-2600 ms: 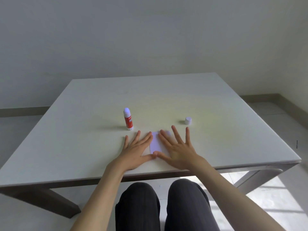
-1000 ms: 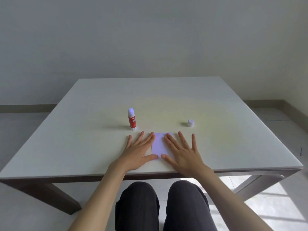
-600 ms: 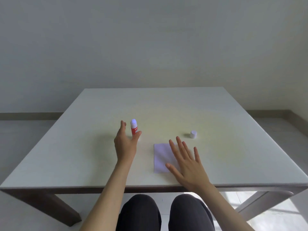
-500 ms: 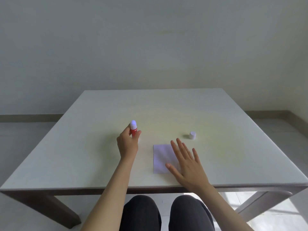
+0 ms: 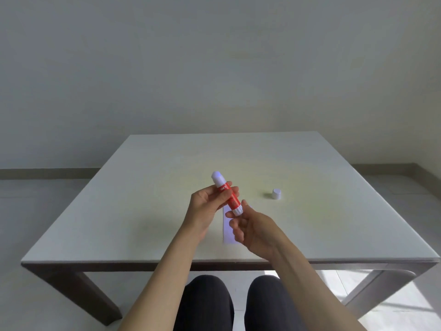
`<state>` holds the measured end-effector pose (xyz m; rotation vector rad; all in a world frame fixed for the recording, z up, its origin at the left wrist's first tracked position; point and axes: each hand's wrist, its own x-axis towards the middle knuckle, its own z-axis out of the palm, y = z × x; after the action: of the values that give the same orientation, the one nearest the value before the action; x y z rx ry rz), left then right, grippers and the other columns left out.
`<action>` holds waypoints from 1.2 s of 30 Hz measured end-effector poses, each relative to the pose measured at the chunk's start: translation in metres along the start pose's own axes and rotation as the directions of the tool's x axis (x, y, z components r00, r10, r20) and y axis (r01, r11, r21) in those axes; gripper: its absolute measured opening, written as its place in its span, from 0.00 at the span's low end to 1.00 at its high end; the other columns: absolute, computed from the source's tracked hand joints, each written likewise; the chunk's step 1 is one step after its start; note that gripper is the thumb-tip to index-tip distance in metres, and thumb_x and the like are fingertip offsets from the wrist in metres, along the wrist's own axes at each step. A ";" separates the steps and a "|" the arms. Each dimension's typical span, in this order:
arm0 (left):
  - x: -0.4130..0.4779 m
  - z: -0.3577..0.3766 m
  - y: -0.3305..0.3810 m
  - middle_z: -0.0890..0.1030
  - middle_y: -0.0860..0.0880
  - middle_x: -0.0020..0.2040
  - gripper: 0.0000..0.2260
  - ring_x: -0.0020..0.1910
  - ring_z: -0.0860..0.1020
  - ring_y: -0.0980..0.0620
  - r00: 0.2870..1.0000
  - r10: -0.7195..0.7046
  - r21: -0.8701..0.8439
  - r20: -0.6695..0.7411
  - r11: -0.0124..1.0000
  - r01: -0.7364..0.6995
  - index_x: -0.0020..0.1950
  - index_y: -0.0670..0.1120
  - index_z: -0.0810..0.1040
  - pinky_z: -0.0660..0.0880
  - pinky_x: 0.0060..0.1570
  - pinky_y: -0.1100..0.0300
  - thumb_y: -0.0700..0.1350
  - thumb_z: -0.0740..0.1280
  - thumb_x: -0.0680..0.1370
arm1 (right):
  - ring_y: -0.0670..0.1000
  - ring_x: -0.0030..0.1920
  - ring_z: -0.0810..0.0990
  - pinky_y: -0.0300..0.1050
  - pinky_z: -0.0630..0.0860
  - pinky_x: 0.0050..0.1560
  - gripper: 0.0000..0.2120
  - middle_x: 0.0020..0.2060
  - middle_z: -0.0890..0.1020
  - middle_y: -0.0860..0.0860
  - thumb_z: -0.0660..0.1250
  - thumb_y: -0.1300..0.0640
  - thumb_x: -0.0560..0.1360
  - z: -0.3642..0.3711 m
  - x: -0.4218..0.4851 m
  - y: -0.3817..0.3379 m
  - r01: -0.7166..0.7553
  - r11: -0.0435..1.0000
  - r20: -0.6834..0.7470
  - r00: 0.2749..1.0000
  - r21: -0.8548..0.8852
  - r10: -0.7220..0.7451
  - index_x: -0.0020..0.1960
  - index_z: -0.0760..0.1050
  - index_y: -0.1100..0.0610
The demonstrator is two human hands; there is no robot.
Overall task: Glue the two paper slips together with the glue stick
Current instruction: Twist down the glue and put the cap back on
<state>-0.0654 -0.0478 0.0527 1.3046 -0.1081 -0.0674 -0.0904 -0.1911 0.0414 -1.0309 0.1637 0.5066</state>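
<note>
Fingers of the left hand (image 5: 210,201) wrap the red barrel of the glue stick (image 5: 226,194), holding it tilted above the table (image 5: 119,211) with its exposed pale tip pointing up and away, while the right hand (image 5: 253,228) pinches the white knob at the stick's base between thumb and fingertips. Largest in view is the pale table itself, bare except for the task's things. Lying flat near its front edge, directly beneath both hands and largely hidden by them, are the paper slips (image 5: 226,231); only a pale strip shows, so I cannot tell whether the two lie stacked or side by side. Smallest is the white cap (image 5: 276,194), standing well apart to the right. The step in hand looks like winding the glue in or out by twisting the base. To do it well, keep the barrel steady in the left hand, turn only the knob, move the glue slowly, and keep the sticky tip clear of fingers and tabletop.
</note>
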 end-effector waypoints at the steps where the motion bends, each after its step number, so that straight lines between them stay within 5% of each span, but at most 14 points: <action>1: -0.001 -0.001 0.003 0.87 0.47 0.46 0.07 0.49 0.84 0.49 1.000 0.011 -0.016 -0.002 1.000 -0.011 0.51 0.43 0.81 0.78 0.52 0.60 0.37 0.67 0.75 | 0.48 0.25 0.75 0.37 0.74 0.26 0.21 0.29 0.79 0.55 0.58 0.51 0.80 0.002 -0.001 -0.001 -0.014 0.995 0.021 1.000 0.098 0.012 0.40 0.81 0.63; 4: -0.003 0.001 0.009 0.87 0.48 0.43 0.06 0.46 0.85 0.50 0.999 0.029 -0.038 -0.024 0.999 -0.030 0.50 0.42 0.81 0.79 0.48 0.63 0.36 0.67 0.75 | 0.49 0.30 0.79 0.38 0.77 0.33 0.05 0.33 0.79 0.54 0.65 0.60 0.76 0.006 0.000 0.007 0.323 0.945 -0.026 0.945 -0.058 -0.325 0.44 0.74 0.62; 7: -0.007 0.007 0.011 0.87 0.48 0.44 0.06 0.48 0.84 0.49 0.998 0.028 -0.031 -0.055 0.999 -0.030 0.49 0.43 0.82 0.77 0.56 0.57 0.38 0.69 0.74 | 0.44 0.36 0.77 0.32 0.72 0.37 0.11 0.35 0.79 0.46 0.71 0.61 0.72 0.003 0.007 0.025 0.479 0.382 -0.035 0.588 -0.790 -0.808 0.42 0.68 0.53; 9: -0.008 0.010 0.011 0.86 0.47 0.45 0.06 0.50 0.83 0.47 0.997 0.036 -0.015 -0.073 0.999 -0.037 0.46 0.46 0.84 0.75 0.60 0.54 0.38 0.70 0.73 | 0.42 0.39 0.75 0.34 0.69 0.38 0.13 0.38 0.78 0.45 0.72 0.58 0.71 0.002 0.009 0.028 0.434 0.225 0.031 0.509 -0.873 -0.860 0.46 0.68 0.50; 11: -0.009 0.010 0.012 0.86 0.46 0.46 0.06 0.50 0.83 0.46 0.995 0.041 -0.011 -0.087 0.999 -0.042 0.42 0.48 0.86 0.74 0.61 0.53 0.38 0.71 0.72 | 0.41 0.39 0.77 0.34 0.71 0.39 0.16 0.40 0.79 0.45 0.71 0.50 0.71 0.005 0.006 0.022 0.408 0.445 -0.068 0.672 -0.797 -0.738 0.55 0.71 0.53; 14: -0.009 0.007 0.013 0.86 0.45 0.46 0.05 0.50 0.83 0.45 0.993 0.037 -0.015 -0.111 0.999 -0.039 0.41 0.48 0.85 0.74 0.61 0.52 0.39 0.71 0.71 | 0.50 0.29 0.79 0.39 0.77 0.31 0.27 0.31 0.83 0.53 0.56 0.40 0.78 0.008 0.000 0.003 0.107 0.974 -0.094 0.987 -0.201 -0.128 0.52 0.78 0.64; 17: -0.010 0.007 0.015 0.84 0.42 0.48 0.04 0.51 0.82 0.44 0.992 0.027 -0.032 -0.125 0.999 -0.031 0.43 0.47 0.84 0.75 0.58 0.53 0.39 0.72 0.71 | 0.50 0.28 0.81 0.39 0.79 0.31 0.19 0.30 0.83 0.54 0.59 0.50 0.79 0.006 -0.003 0.000 0.029 0.996 0.024 0.999 0.088 -0.032 0.47 0.78 0.65; 19: -0.009 0.008 0.016 0.84 0.41 0.49 0.04 0.51 0.81 0.44 0.990 0.015 -0.054 -0.139 0.998 -0.023 0.44 0.46 0.83 0.76 0.58 0.53 0.39 0.71 0.71 | 0.50 0.32 0.82 0.37 0.79 0.34 0.09 0.31 0.84 0.52 0.65 0.57 0.77 0.008 -0.001 0.007 0.285 0.958 -0.039 0.957 -0.025 -0.286 0.48 0.76 0.64; 21: -0.009 0.009 0.018 0.84 0.41 0.48 0.04 0.50 0.81 0.44 0.991 0.005 -0.089 -0.131 0.996 -0.017 0.44 0.45 0.83 0.76 0.57 0.54 0.38 0.71 0.71 | 0.45 0.33 0.81 0.31 0.75 0.37 0.04 0.33 0.83 0.46 0.70 0.62 0.73 0.010 0.002 0.019 0.559 0.622 -0.073 0.708 -0.548 -0.702 0.45 0.75 0.59; 24: -0.009 0.009 0.018 0.84 0.43 0.48 0.05 0.50 0.82 0.44 0.993 0.014 -0.061 -0.117 0.998 -0.021 0.44 0.47 0.84 0.77 0.56 0.56 0.42 0.73 0.68 | 0.46 0.34 0.75 0.33 0.70 0.36 0.09 0.35 0.79 0.47 0.75 0.61 0.68 0.002 0.010 0.026 0.441 0.070 0.119 0.386 -0.895 -0.915 0.45 0.76 0.58; 26: -0.010 0.006 0.016 0.85 0.43 0.47 0.06 0.50 0.82 0.45 0.992 0.011 -0.076 -0.127 0.997 -0.020 0.43 0.47 0.84 0.78 0.55 0.58 0.43 0.73 0.68 | 0.47 0.33 0.76 0.38 0.72 0.36 0.14 0.36 0.81 0.48 0.75 0.55 0.69 0.001 0.010 0.021 0.455 0.199 0.070 0.508 -0.868 -0.859 0.50 0.75 0.57; 30: -0.010 0.001 0.012 0.85 0.44 0.46 0.07 0.48 0.82 0.46 0.990 0.007 -0.086 -0.141 0.996 -0.019 0.43 0.47 0.84 0.78 0.54 0.58 0.45 0.74 0.65 | 0.52 0.27 0.79 0.42 0.78 0.33 0.23 0.31 0.83 0.56 0.57 0.45 0.79 0.011 0.006 -0.002 0.132 0.969 -0.053 0.988 -0.208 -0.146 0.49 0.77 0.65; 33: -0.010 0.000 0.012 0.86 0.45 0.45 0.12 0.46 0.83 0.48 0.989 0.013 -0.088 -0.149 0.996 -0.026 0.42 0.47 0.84 0.79 0.51 0.61 0.48 0.75 0.61 | 0.53 0.30 0.78 0.41 0.79 0.34 0.14 0.30 0.82 0.56 0.62 0.53 0.78 0.009 0.006 -0.004 0.115 0.993 0.005 0.993 -0.025 -0.115 0.44 0.76 0.64; 36: -0.006 0.002 0.009 0.85 0.44 0.45 0.05 0.45 0.83 0.49 0.976 -0.027 -0.119 -0.216 0.993 0.002 0.43 0.44 0.84 0.80 0.47 0.64 0.40 0.74 0.68 | 0.54 0.36 0.80 0.42 0.77 0.39 0.08 0.33 0.81 0.51 0.71 0.60 0.72 0.014 0.008 0.013 0.523 0.658 -0.083 0.746 -0.542 -0.661 0.41 0.73 0.60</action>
<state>-0.0720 -0.0462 0.0620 1.1869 0.0912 0.0560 -0.0910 -0.1712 0.0356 -1.5750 -0.0791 -0.2393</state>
